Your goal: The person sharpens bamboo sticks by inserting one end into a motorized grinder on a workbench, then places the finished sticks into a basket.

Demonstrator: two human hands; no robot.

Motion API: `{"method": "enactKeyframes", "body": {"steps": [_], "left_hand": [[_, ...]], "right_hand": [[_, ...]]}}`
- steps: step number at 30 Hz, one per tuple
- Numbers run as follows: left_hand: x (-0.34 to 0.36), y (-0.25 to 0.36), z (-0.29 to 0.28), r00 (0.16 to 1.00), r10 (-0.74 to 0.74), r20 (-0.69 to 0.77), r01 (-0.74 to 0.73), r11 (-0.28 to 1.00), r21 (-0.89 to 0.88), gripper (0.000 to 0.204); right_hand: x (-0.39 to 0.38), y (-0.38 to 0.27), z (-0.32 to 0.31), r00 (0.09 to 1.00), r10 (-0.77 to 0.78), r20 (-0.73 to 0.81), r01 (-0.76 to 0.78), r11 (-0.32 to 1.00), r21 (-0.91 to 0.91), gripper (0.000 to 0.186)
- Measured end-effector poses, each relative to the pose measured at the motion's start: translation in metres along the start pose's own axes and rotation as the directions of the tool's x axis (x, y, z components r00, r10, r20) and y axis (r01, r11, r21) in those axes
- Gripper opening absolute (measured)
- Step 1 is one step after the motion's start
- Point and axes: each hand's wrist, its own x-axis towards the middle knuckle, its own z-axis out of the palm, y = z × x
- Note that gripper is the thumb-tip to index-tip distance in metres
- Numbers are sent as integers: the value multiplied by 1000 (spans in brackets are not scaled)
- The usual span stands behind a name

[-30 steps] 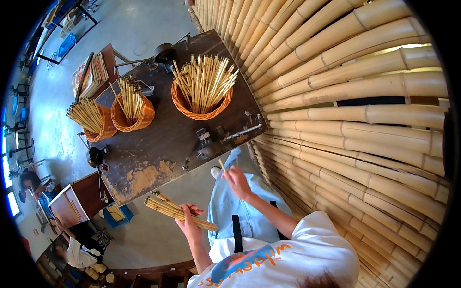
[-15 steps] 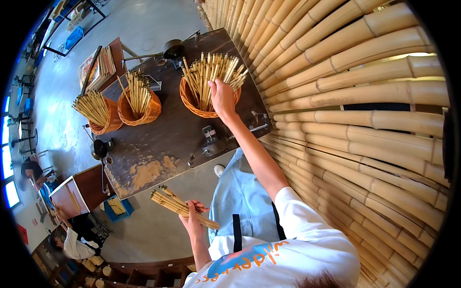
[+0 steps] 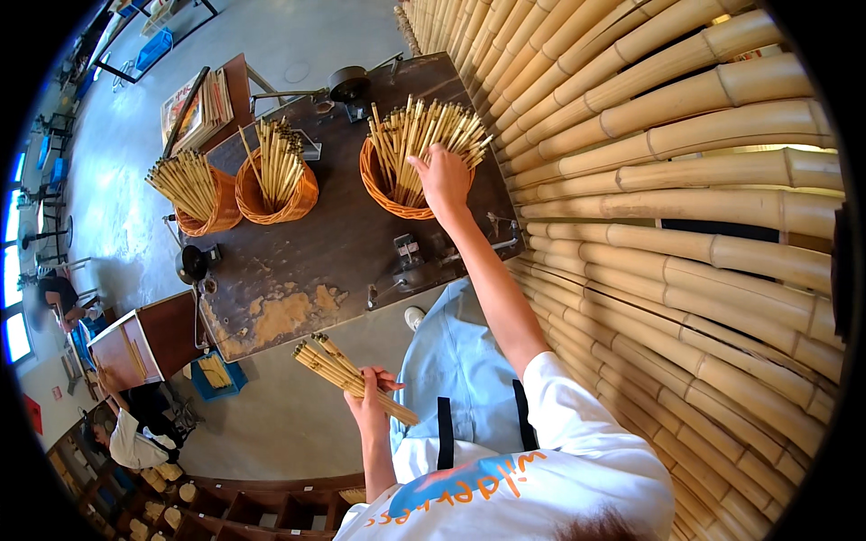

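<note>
Well left of the left hand: blue crate [image 3: 234, 386] holding pale sticks. Beyond the left hand, up and to its left, on the dark counter [image 3: 329, 239]: left basket [image 3: 225, 206] and, just beside it, middle basket [image 3: 287, 204], both packed with thin bamboo sticks.

Left hand [image 3: 368, 406]: closed around a bundle of bamboo sticks [image 3: 336, 370]; dark ends project up-left of the fingers, paler ends down-right. Bundle is clear of the counter, nearer the body.

Right basket [image 3: 401, 211]: left of and beneath the right hand [image 3: 442, 180], which is partly curled at its loose sticks [image 3: 410, 135]; cannot tell whether any is gripped. Right of that hand: bamboo wall [image 3: 704, 203].
</note>
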Motion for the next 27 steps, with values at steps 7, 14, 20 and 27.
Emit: {"method": "enactKeyframes", "body": {"steps": [7, 14, 20, 27], "left_hand": [[3, 2, 2, 977, -123, 174, 112, 991, 69, 25], [-21, 5, 19, 910, -243, 336, 248, 968, 31, 26], [-30, 8, 22, 970, -77, 231, 92, 994, -54, 32], [-27, 10, -21, 998, -16, 55, 22, 995, -100, 31]], "right_hand": [[-183, -42, -69, 765, -390, 512, -65, 745, 664, 34], [-250, -41, -99, 668, -173, 724, -466, 661, 588, 22], [-255, -60, -120, 879, -100, 466, -323, 594, 737, 15], [-257, -28, -149, 885, 86, 457, -432, 518, 738, 18]]}}
